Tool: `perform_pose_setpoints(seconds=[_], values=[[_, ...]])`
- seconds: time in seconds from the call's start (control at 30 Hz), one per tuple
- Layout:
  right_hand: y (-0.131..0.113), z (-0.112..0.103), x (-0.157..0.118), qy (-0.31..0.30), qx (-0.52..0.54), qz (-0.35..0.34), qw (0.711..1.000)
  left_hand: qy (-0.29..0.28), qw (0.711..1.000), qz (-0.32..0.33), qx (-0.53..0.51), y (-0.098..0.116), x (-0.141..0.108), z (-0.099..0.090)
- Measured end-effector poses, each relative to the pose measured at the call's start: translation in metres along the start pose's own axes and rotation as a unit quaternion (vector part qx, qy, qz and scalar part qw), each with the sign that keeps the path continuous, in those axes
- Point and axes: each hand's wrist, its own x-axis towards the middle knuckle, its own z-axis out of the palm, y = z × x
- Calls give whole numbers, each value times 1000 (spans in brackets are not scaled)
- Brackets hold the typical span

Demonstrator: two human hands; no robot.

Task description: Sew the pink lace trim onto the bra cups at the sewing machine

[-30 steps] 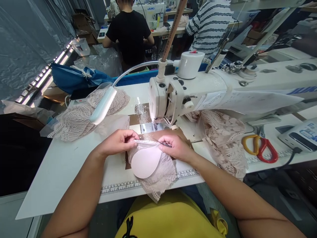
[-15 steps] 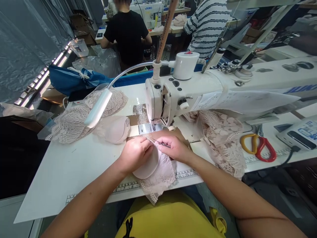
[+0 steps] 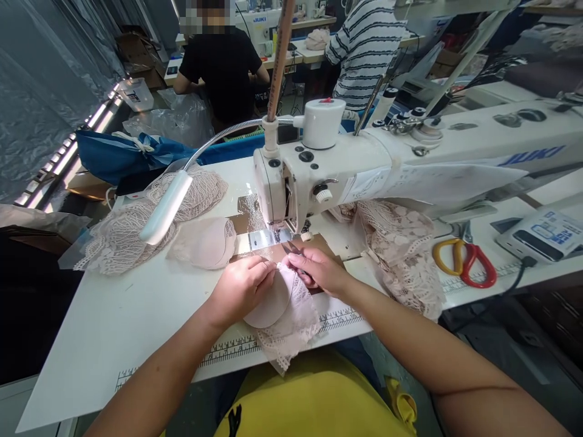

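Note:
My left hand is closed in a pinch on the upper edge of a pale pink lace piece with a smooth round bra cup. The lace part hangs over the table's front edge. In my right hand is a pair of small dark thread snips, its blades pointing up and left just above the fabric edge. Both hands are close together in front of the sewing machine, below its needle area. My fingers partly hide the snips' handles and the pinched edge.
A lace-trimmed cup and lace piles lie to the left, under a lamp. More lace lies right, beside scissors with yellow and red handles and a control box. Two people sit beyond the machine.
My right hand has turned the snips, so the blades now show pointing upward near the fabric edge. My left hand keeps its pinch. The whole view has shifted slightly.

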Motion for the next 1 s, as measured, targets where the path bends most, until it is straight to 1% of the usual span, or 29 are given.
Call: perform_pose_setpoints(seconds=[0.07, 0.13, 0.2, 0.27, 0.33, 0.4, 0.5, 0.6, 0.63, 0.7, 0.77, 0.83, 0.87, 0.93, 1.0], values=[[2, 1, 1, 0, 42, 36, 998, 42, 999, 26, 13, 2, 0, 2], [3, 2, 1, -4, 49, 45, 998, 77, 996, 41, 31, 4, 1, 5], [5, 4, 2, -6, 57, 46, 997, 93, 993, 48, 51, 7, 2, 10], [5, 5, 3, 4, 45, 29, 999, 99, 992, 52, 66, 9, 3, 12], [4, 5, 4, 18, -11, -10, 1000, 96, 991, 53, 70, 9, 3, 12], [1, 5, 3, 28, -90, -59, 994, 97, 991, 53, 73, 8, 3, 10], [-4, 5, 0, 41, -187, -98, 977, 103, 989, 55, 88, 6, 0, 7], [-7, 7, -2, 50, -255, -135, 956, 105, 988, 60, 101, 5, -2, 8], [-7, 7, -3, 50, -272, -152, 949, 99, 988, 61, 101, 5, -2, 8], [-7, 6, -3, 46, -296, -173, 938, 66, 992, 53, 91, 5, -2, 5], [-5, 2, -2, 48, -297, -172, 938, 8, 998, 13, 64, 4, -3, -5], [-4, -3, -2, 61, -277, -164, 945, -52, 996, -63, 22, 0, -6, -20], [-3, -6, -2, 71, -264, -161, 948, -76, 991, -109, -2, -2, -8, -28], [-3, -10, -2, 86, -242, -153, 954, -116, 971, -203, -44, -8, -15, -43], [-4, -10, -4, 90, -242, -135, 957, -147, 939, -293, -102, -16, -24, -50]])
